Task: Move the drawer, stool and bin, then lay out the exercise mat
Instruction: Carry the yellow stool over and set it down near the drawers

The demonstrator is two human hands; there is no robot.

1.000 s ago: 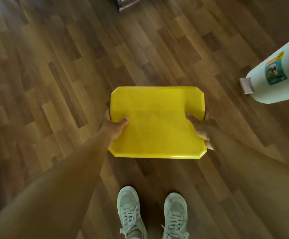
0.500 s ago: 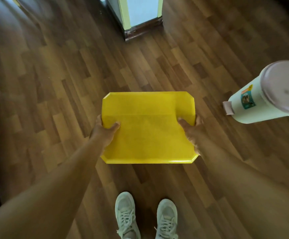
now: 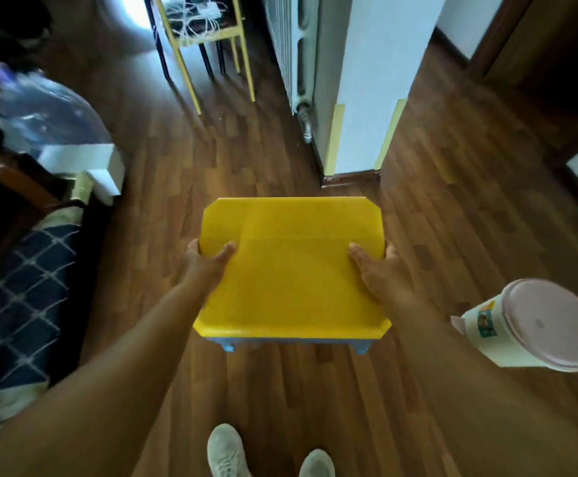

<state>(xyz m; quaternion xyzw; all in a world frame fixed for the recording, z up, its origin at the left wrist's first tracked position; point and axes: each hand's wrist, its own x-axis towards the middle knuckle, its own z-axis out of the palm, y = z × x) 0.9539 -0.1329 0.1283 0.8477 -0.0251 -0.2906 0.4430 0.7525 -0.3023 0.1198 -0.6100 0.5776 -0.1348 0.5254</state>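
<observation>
A stool with a yellow top (image 3: 292, 270) and blue legs showing at its near edge hangs above the wooden floor in the middle of the view. My left hand (image 3: 208, 261) grips its left edge, thumb lying on the top. My right hand (image 3: 379, 266) grips its right edge the same way. A white bin with a pale pink lid (image 3: 535, 325) stands on the floor to the right of the stool, close to my right forearm. No drawer or exercise mat is in sight.
A white wall corner with yellow tape (image 3: 360, 139) juts out just beyond the stool, a radiator (image 3: 291, 53) on its left side. A yellow-framed rack (image 3: 208, 32) stands further back. At left are a big water bottle (image 3: 46, 115) and a patterned blue bedcover (image 3: 15, 301).
The view has tilted up and I have stepped forward with the stool in both hands. The wall corner, rack and bed have come into view; the bin has slid lower right.
</observation>
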